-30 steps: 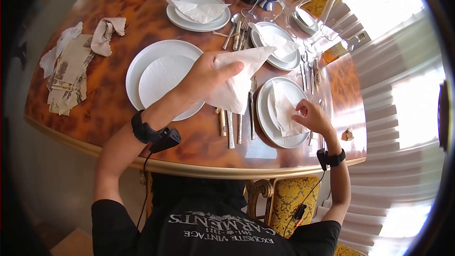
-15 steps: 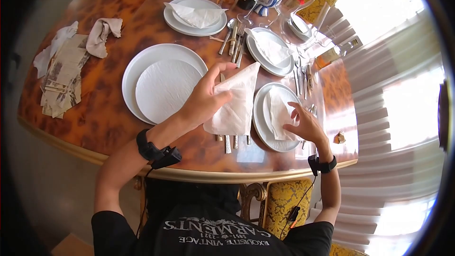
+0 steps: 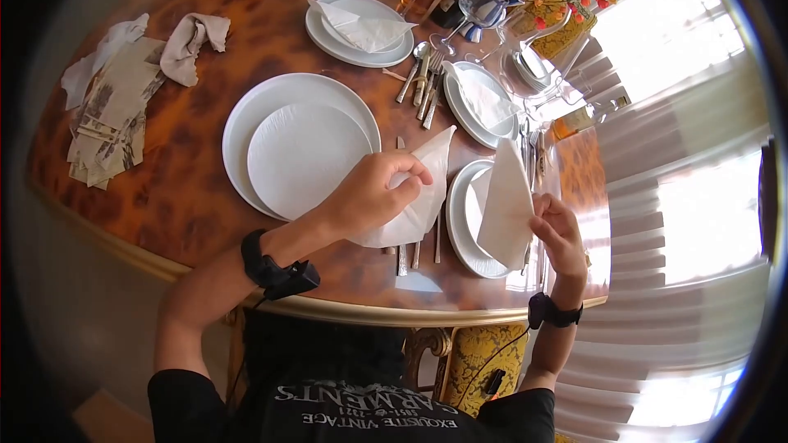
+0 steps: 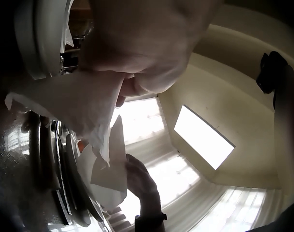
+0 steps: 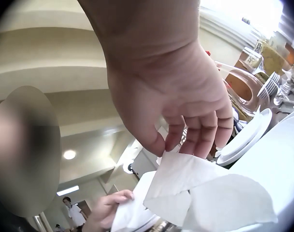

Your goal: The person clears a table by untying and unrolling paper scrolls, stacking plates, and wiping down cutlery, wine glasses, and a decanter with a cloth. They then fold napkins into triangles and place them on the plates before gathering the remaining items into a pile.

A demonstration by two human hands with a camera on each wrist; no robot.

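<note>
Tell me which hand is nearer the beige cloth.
Left. The left hand is by the largest plate, right of the cloth; the right hand is farther right, holding a napkin.

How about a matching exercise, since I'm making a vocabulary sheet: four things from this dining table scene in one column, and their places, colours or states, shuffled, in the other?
Things
1. Left hand
2. Right hand
3. Crumpled cloth
4. Chair near the person

Places, colours or states
A. Yellow with a dark pattern
B. Pinching a raised napkin near a stack of plates
C. Lying beside a pile of papers
D. Holding a napkin above cutlery

Right pairs: 1-D, 2-B, 3-C, 4-A
</note>
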